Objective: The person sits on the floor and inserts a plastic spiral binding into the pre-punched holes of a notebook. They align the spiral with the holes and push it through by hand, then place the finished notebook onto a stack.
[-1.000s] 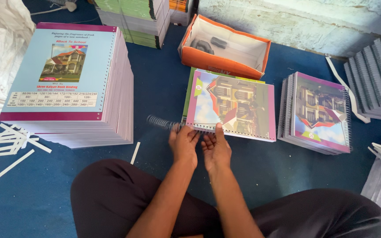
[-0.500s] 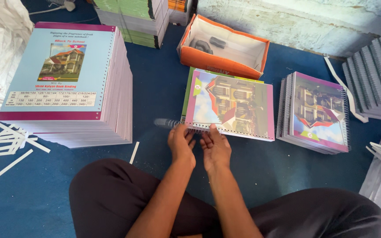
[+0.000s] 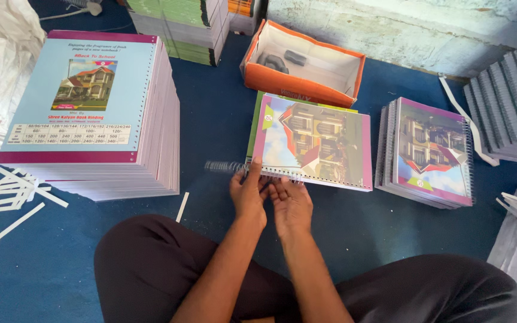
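A notebook [image 3: 318, 140] with a house picture on its cover lies on the blue floor in front of me. A wire spiral coil [image 3: 225, 167] runs through its near edge and sticks out to the left. My left hand [image 3: 248, 191] pinches the coil at the notebook's near left corner. My right hand [image 3: 291, 203] sits right beside it, fingers on the bound edge of the notebook.
A tall stack of unbound notebooks [image 3: 100, 107] stands at left. A stack of bound notebooks [image 3: 429, 152] lies at right. An orange box [image 3: 303, 63] sits behind. Grey stacks [image 3: 510, 101] are at far right. White paper strips [image 3: 7, 197] litter the floor at left.
The coil has gone further into the notebook's edge, so less of it sticks out to the left. Both hands stay at the near edge.
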